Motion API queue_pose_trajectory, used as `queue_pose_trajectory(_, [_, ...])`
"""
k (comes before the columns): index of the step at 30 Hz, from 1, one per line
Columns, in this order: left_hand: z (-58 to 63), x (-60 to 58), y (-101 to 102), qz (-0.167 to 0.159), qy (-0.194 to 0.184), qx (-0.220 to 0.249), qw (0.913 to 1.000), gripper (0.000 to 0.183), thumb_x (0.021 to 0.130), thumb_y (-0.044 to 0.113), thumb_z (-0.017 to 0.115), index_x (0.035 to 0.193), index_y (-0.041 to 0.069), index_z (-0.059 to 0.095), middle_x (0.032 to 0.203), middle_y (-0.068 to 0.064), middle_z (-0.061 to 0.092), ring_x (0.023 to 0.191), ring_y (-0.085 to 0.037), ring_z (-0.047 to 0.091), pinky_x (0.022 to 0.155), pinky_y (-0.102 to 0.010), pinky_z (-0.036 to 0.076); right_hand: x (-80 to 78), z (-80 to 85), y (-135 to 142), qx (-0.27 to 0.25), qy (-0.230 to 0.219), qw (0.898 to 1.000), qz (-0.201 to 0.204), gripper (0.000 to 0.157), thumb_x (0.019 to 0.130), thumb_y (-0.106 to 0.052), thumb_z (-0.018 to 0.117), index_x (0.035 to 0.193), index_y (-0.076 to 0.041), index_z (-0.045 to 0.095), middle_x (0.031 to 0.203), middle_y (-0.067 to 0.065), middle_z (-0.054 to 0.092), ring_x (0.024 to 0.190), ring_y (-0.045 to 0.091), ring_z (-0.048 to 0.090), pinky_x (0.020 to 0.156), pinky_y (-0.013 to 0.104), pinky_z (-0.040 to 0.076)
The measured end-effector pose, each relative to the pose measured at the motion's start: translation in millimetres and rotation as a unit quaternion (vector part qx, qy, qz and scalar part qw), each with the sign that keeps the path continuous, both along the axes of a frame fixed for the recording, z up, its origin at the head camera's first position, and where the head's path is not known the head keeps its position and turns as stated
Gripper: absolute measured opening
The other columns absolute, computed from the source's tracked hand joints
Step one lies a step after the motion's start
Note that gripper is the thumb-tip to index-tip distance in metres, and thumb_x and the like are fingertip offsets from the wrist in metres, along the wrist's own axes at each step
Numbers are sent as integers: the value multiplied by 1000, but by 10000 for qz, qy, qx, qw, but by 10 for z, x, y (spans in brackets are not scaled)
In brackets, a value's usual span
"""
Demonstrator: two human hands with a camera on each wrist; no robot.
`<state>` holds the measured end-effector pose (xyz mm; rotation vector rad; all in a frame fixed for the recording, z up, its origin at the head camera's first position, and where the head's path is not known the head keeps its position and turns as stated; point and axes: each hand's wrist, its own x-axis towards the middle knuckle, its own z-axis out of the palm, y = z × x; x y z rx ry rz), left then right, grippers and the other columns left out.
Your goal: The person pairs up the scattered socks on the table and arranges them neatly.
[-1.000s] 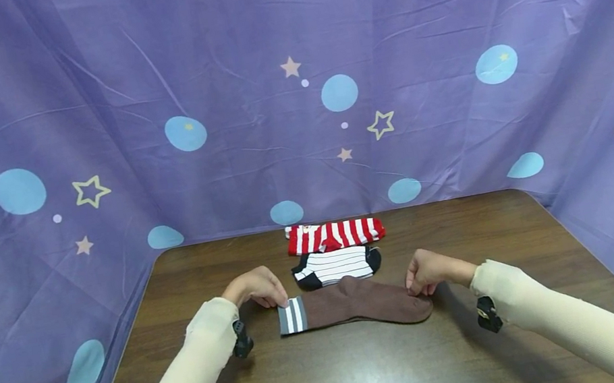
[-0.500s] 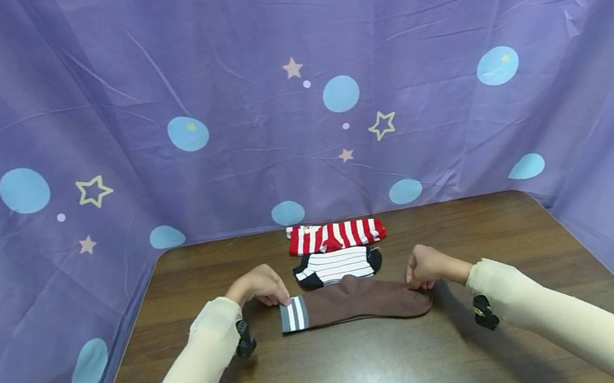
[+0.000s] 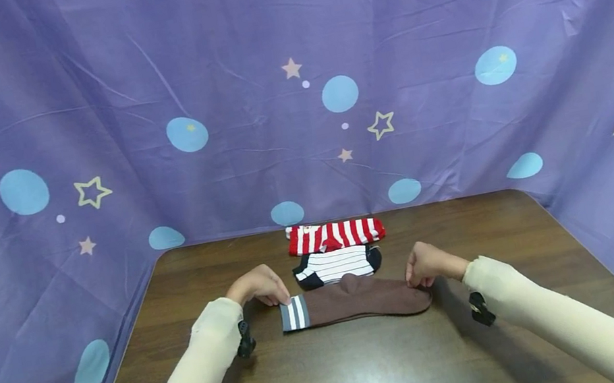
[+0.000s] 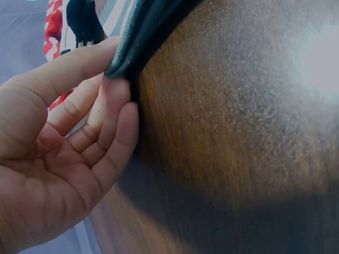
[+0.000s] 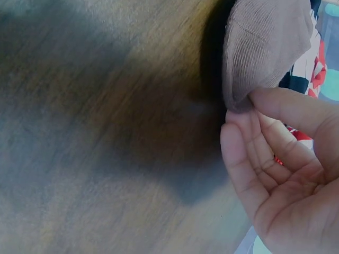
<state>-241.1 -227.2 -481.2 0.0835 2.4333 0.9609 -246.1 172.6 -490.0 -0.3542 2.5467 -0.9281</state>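
Note:
A long brown sock (image 3: pixel 357 300) with a grey cuff and white stripes lies stretched sideways between my hands. My left hand (image 3: pixel 259 287) pinches the far corner of the cuff (image 4: pixel 124 50) between thumb and fingers. At the other end, my right hand (image 3: pixel 429 264) pinches the toe (image 5: pixel 249 63), seen close up in the right wrist view. Just beyond the brown sock lies a white sock (image 3: pixel 337 264) with thin dark stripes and black heel and toe. Behind that one is a red and white striped sock (image 3: pixel 339 235).
The socks form a column on a brown wooden table (image 3: pixel 340 377). A purple curtain (image 3: pixel 240 93) with stars and blue dots hangs behind the table and along both sides. Light glares off the tabletop near its front middle.
Both hands keep their pinch on the brown sock. Its toe end has shifted slightly away from me with my right hand, so the sock lies straighter. The white and red socks have stayed put.

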Motion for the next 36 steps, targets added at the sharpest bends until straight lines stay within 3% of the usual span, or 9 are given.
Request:
queue_pose_trajectory(6, [-2, -5, -1, 69, -83, -45, 9999, 9, 76, 8, 84, 82, 2, 79, 64, 5, 68, 61, -8, 61, 61, -23, 58, -48, -19, -40, 231, 111, 9997, 66, 9, 70, 8, 77, 69, 0, 75, 57, 3, 69, 48, 12, 61, 50, 30, 59])
queue_pose_trajectory(16, [66, -56, 73, 85, -9, -36, 10000, 8, 76, 5, 83, 81, 1, 79, 61, 5, 63, 59, -8, 58, 60, -23, 56, -93, 105, -55, 663, 120, 9977, 6, 12, 71, 6, 81, 67, -4, 76, 57, 2, 69, 50, 14, 63, 50, 30, 60])
queue_pose_trajectory(26, [28, -6, 53, 199, 102, -33, 9997, 9, 74, 5, 83, 81, 1, 79, 62, 5, 65, 59, -9, 60, 61, -24, 57, -122, 122, -92, 630, -92, 9980, 26, 8, 69, 6, 82, 72, 0, 77, 54, -1, 64, 49, 11, 60, 52, 29, 61])
queue_pose_trajectory(36, [85, 43, 83, 144, -10, -242, 9996, 9, 74, 6, 81, 82, 2, 78, 65, 3, 64, 64, -12, 60, 64, -26, 58, -109, 76, -102, 712, -531, 9960, -51, 8, 77, 4, 81, 77, -2, 76, 62, 0, 66, 56, 13, 62, 56, 30, 60])
